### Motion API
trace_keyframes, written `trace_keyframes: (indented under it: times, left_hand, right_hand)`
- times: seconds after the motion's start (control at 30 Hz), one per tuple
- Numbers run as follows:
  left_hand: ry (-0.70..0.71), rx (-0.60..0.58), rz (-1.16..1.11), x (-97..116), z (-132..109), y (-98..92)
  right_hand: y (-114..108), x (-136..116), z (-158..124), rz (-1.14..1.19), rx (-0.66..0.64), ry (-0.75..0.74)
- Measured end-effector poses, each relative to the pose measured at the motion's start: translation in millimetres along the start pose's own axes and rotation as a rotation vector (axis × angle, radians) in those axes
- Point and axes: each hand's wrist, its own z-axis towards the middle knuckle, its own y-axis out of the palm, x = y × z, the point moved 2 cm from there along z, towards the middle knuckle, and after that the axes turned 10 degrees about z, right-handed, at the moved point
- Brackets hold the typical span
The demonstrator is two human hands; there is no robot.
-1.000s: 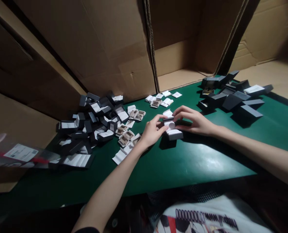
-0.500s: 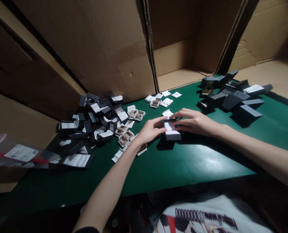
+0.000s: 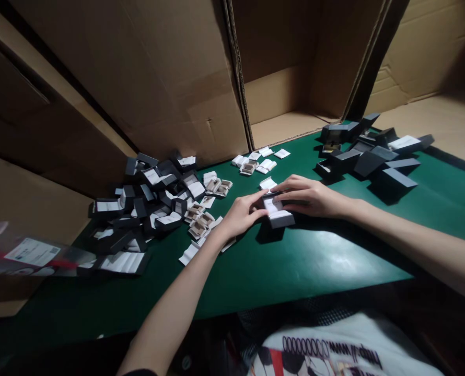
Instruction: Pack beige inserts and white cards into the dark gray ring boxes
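Between my hands, above the green table, is a small dark jewellery-type box [image 3: 282, 220] with its lid open and a white lining. My left hand [image 3: 243, 213] grips its left side between thumb and fingers. From the right, my right hand [image 3: 309, 196] reaches over the box, fingers bent onto the white lining; the fingertips are partly hidden. A folded white insert [image 3: 268, 183] shows just behind the box. Left of my left hand lie several small white and brown card inserts [image 3: 201, 225].
A heap of open dark boxes [image 3: 154, 201] covers the table's left side. More dark boxes [image 3: 373, 154] lie at the back right. White inserts [image 3: 266, 166] lie near the cardboard wall [image 3: 177, 78]. A clear plastic bag with a label [image 3: 32, 250] juts in at left.
Both hands stay at the box, with only slight finger movement. The box is turned a little. The whole view has shifted slightly.
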Motion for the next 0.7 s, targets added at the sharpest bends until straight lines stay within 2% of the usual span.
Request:
trace_keyframes:
  times: [0.17, 0.4, 0.7]
  left_hand:
    - [0.092, 0.04, 0.129, 4.7, -0.1, 1.4]
    - [0.206, 0.104, 0.328, -1.8, -1.6, 4.6]
    - [0.161, 0.161, 0.418, -1.1, -0.5, 6.2]
  right_hand:
    - [-1.7, -0.5, 0.1, 0.003, -0.021, 0.014]
    - [-0.6, -4.2, 0.1, -0.078, -0.056, 0.019]
    - [4.8, -3.1, -0.9, -0.135, -0.036, 0.072]
